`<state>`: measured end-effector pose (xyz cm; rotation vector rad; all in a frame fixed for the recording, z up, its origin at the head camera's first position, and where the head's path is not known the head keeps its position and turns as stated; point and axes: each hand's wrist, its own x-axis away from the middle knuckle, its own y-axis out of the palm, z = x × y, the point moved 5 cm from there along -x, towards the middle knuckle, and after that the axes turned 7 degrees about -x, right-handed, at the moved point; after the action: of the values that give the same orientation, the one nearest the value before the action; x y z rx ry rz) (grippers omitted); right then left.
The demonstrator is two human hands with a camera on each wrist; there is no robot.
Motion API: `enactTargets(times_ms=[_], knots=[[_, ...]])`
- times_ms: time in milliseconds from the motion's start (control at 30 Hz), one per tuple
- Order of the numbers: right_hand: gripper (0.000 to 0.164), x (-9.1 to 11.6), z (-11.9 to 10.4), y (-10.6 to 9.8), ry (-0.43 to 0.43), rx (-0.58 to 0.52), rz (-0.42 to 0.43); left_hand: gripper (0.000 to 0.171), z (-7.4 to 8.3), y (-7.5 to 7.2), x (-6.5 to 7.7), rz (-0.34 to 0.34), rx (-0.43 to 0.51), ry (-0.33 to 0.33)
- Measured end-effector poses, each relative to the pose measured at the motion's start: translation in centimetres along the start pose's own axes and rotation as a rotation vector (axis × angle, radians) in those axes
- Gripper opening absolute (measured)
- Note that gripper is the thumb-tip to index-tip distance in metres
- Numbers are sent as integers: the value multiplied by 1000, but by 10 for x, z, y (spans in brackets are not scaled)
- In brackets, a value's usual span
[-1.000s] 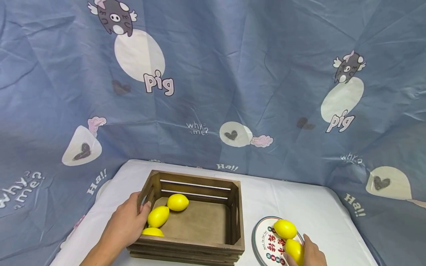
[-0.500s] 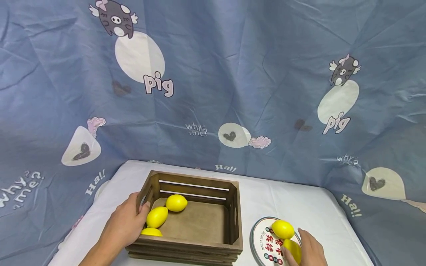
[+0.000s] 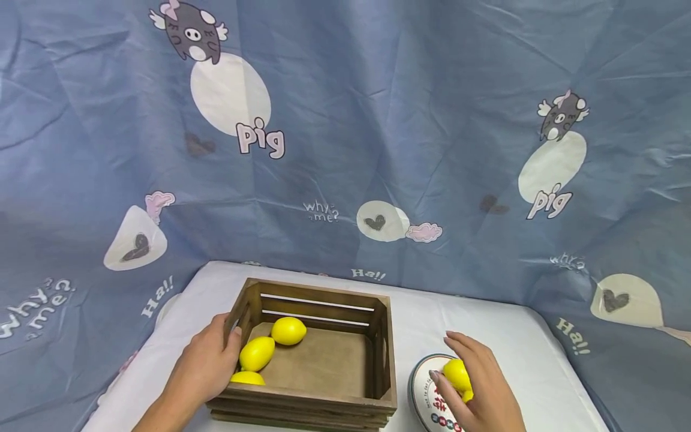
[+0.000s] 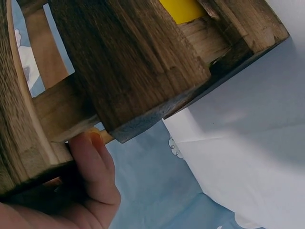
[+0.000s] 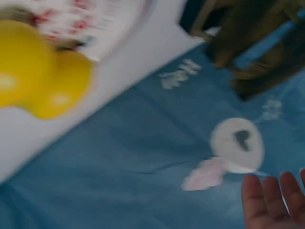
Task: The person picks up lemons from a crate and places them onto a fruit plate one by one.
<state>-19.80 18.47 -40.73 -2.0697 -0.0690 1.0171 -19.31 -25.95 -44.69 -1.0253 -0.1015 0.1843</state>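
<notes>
My left hand [image 3: 202,363] grips the left end of a brown slatted wooden crate [image 3: 308,393]; in the left wrist view, its fingers [image 4: 95,171] hook into the gap between two boards. Inside the crate, along its left side, lie three yellow lemons [image 3: 257,353]. To the crate's right, a round white plate [image 3: 423,396] with red characters bears two more lemons [image 3: 456,374], partly hidden by my right hand [image 3: 483,390]. That hand is held over the plate with thumb and fingers apart and nothing between them. The right wrist view has the lemons [image 5: 59,90] well away from the fingertips [image 5: 252,188].
A white cloth [image 3: 421,324] covers the table beneath the crate and plate. Blue fabric [image 3: 324,150] printed with pigs and lettering hangs behind the table and along both sides. The crate's right wall [image 3: 385,354] stands between the plate and the crate's interior.
My right hand has left the nearer lemon on the plate and moved up and to the left, its fingers spreading. Both lemons stay on the plate. The left hand keeps its grip on the crate.
</notes>
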Motion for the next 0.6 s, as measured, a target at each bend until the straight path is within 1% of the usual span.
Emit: enactTargets(times_ms=[33,100,267,367,600], knots=[[69,-8,-7,0,-31,-4,-16,50,0,0,0,2,1,-1],[69,-23,-20,0,-72,-1,-75,50,1,0,1,6,3,-2],[84,-55,-48,5,-186,14,-233,51,2,1,2,15,14,1],[87,-69,-60,12,-246,15,-299,51,2,1,2,24,15,2],[85,-96,-82,34,-328,33,-440,51,1,-1,4,36,14,-2]])
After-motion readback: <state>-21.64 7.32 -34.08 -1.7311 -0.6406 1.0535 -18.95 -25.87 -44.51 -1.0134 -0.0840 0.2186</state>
